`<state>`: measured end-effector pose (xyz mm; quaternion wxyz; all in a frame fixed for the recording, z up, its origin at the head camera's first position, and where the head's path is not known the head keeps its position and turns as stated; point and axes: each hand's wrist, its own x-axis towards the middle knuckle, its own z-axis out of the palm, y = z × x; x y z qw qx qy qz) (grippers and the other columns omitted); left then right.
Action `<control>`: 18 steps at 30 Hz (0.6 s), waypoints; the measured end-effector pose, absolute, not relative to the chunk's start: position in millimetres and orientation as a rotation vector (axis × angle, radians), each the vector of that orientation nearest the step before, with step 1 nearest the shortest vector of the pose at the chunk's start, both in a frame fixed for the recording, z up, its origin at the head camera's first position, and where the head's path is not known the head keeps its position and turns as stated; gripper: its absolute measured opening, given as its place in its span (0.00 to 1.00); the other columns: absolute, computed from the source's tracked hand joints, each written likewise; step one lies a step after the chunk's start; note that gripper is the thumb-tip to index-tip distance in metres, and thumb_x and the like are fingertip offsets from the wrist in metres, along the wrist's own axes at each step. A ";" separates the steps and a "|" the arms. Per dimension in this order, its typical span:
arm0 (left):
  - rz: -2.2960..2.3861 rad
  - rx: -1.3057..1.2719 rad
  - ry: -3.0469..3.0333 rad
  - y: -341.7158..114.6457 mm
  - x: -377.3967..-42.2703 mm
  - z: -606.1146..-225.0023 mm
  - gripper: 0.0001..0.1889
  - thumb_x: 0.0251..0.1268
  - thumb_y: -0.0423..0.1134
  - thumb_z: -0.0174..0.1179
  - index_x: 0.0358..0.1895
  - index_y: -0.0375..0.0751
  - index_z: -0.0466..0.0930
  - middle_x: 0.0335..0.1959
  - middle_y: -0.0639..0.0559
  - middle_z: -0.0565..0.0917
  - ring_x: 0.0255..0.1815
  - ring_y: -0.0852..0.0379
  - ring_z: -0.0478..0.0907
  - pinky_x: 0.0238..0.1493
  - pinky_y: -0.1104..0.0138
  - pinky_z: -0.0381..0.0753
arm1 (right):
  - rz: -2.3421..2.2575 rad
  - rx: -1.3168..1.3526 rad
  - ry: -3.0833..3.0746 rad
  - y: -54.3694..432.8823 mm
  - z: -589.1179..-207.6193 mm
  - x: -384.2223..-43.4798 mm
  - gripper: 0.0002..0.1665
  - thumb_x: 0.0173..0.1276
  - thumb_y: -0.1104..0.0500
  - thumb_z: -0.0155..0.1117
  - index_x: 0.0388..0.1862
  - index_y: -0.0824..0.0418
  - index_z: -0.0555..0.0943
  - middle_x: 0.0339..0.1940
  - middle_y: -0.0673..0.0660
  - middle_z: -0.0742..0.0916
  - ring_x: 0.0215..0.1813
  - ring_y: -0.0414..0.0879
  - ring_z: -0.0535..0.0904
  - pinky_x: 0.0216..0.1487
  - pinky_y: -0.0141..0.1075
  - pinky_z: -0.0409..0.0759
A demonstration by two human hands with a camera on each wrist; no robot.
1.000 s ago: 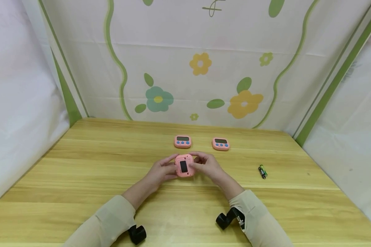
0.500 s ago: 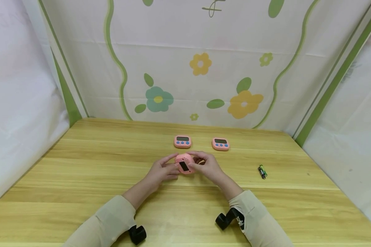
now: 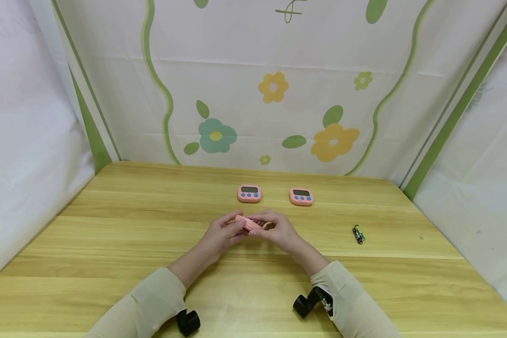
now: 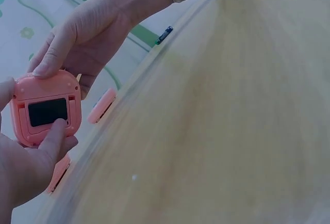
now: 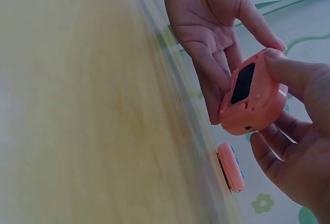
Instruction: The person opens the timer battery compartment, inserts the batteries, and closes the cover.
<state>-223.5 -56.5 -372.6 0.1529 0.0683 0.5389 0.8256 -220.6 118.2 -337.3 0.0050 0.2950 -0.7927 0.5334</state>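
Note:
Both hands hold a pink digital timer point(image 3: 249, 224) above the table. Its back, with a dark rectangular patch, faces the left wrist camera point(image 4: 48, 111). My left hand point(image 3: 220, 236) grips one side of it, with a fingertip against the back near the dark patch. On the opposite side my right hand point(image 3: 280, 231) pinches the edge, thumb lying on the back in the right wrist view point(image 5: 304, 126). The front of this timer is hidden. Beyond the hands lie two more pink timers, one straight ahead point(image 3: 249, 193) and another to its right point(image 3: 302, 197), screens and blue buttons up.
A small pair of green and black batteries point(image 3: 358, 234) lies right of the hands on the wooden table point(image 3: 131, 244). A white flowered cloth point(image 3: 236, 108) rises behind the table's back edge, and pale cloth walls point(image 3: 481, 141) stand at the sides.
The held timer has tilted between the hands, so its back no longer faces the head camera and only a thin edge shows. The right hand has shifted slightly left. Other items stay put.

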 end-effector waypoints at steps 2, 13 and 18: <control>2.378 0.206 1.487 -56.9 -223.4 -372.1 0.27 0.60 0.31 0.51 0.61 0.25 0.53 0.48 0.35 0.70 0.45 0.51 0.73 0.50 0.59 0.69 | 1.657 0.955 -2.482 118.0 -337.1 -219.9 0.17 0.52 0.70 0.63 0.44 0.71 0.78 0.36 0.59 0.79 0.37 0.45 0.70 0.35 0.44 0.74; 2.386 0.257 1.284 -63.3 -224.0 -370.2 0.28 0.57 0.24 0.46 0.62 0.27 0.50 0.59 0.30 0.55 0.47 0.51 0.71 0.50 0.63 0.69 | 1.637 0.935 -2.626 120.3 -336.3 -220.9 0.29 0.52 0.66 0.64 0.54 0.71 0.69 0.49 0.66 0.73 0.47 0.58 0.67 0.42 0.45 0.72; 2.364 0.276 1.304 -64.3 -224.4 -370.6 0.30 0.54 0.21 0.46 0.63 0.27 0.48 0.60 0.29 0.55 0.47 0.52 0.71 0.49 0.64 0.71 | 1.763 0.859 -2.703 123.8 -337.5 -222.1 0.35 0.53 0.65 0.63 0.59 0.72 0.62 0.52 0.67 0.71 0.46 0.52 0.69 0.44 0.40 0.73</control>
